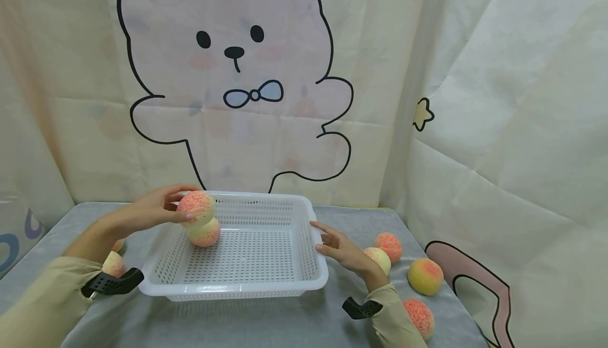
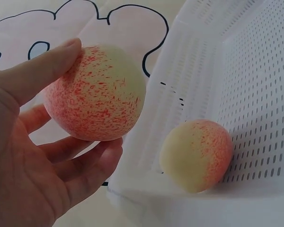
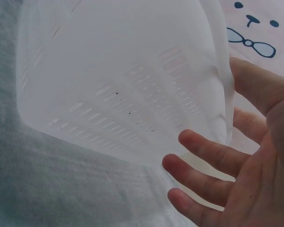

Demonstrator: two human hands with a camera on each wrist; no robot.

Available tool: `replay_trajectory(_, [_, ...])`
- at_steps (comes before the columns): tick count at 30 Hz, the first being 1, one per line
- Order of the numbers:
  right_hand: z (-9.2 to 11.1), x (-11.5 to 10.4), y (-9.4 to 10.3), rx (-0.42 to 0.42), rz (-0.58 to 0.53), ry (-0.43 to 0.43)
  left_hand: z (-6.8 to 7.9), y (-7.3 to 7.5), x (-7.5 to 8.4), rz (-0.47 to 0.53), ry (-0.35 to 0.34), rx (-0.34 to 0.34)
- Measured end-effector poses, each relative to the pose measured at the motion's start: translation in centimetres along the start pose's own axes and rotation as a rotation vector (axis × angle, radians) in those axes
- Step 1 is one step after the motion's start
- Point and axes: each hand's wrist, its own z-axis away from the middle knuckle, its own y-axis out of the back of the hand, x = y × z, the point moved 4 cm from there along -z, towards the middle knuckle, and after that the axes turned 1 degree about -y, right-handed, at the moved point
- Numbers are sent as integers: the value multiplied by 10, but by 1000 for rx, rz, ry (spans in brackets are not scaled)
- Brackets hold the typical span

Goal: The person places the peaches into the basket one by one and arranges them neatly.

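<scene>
My left hand [image 1: 151, 212] grips a pink-and-yellow peach [image 2: 97, 94], thumb on one side and fingers on the other, above the left end of a white perforated plastic basket [image 1: 239, 287]. Below the held fruit, a second peach [image 2: 197, 156] lies inside the basket against its left end. At the basket's right side, my right hand [image 1: 343, 250] touches the rim with thumb and fingertips. In the right wrist view its other fingers [image 3: 203, 182] extend, loosely spread, beside the basket's outer wall.
Right of the basket, several peaches [image 1: 425, 276] lie on the grey cloth-covered table [image 1: 228, 327]. More peaches [image 1: 114, 264] sit left of the basket, partly hidden by the left forearm. A curtain [image 1: 370, 73] with a cartoon bear hangs behind the table.
</scene>
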Motion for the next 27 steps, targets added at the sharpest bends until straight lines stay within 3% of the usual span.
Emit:
replay_trajectory(7, [0, -1, 0, -2, -9, 1, -12, -6, 2, 14, 28, -7])
replay_trajectory(27, [0, 0, 0, -4, -17, -5, -57, -37, 10, 17, 8, -105])
